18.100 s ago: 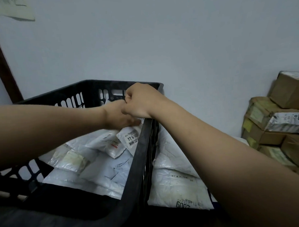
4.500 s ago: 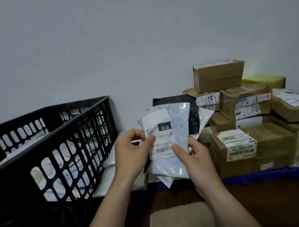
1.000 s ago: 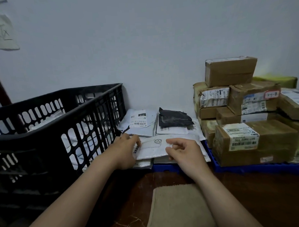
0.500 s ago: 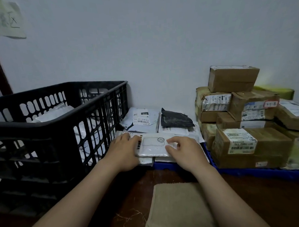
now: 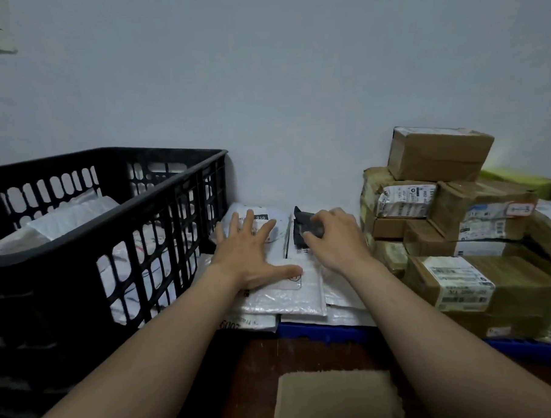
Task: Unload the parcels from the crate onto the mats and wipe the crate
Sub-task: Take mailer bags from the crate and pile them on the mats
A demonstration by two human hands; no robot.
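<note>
A black slatted crate (image 5: 92, 155) stands at the left with several white parcels (image 5: 69, 214) still inside. To its right, white mailers lie flat on a blue mat (image 5: 320, 331); the nearest is a white bubble mailer (image 5: 287, 298). My left hand (image 5: 248, 257) lies flat with fingers spread, its palm on the bubble mailer and its fingertips reaching a white parcel labelled 010 (image 5: 268, 223). My right hand (image 5: 335, 237) has its fingers curled onto a black parcel (image 5: 301, 222) at the back of the mat.
Taped cardboard boxes (image 5: 508, 290) are stacked on the mat at the right, one box (image 5: 439, 152) on top. A tan folded cloth (image 5: 333, 399) lies on the dark wooden surface near me. The white wall stands right behind everything.
Both hands left the edges of the bubble mailer and moved toward the wall. The left hand spread flat; the right hand went to the black parcel.
</note>
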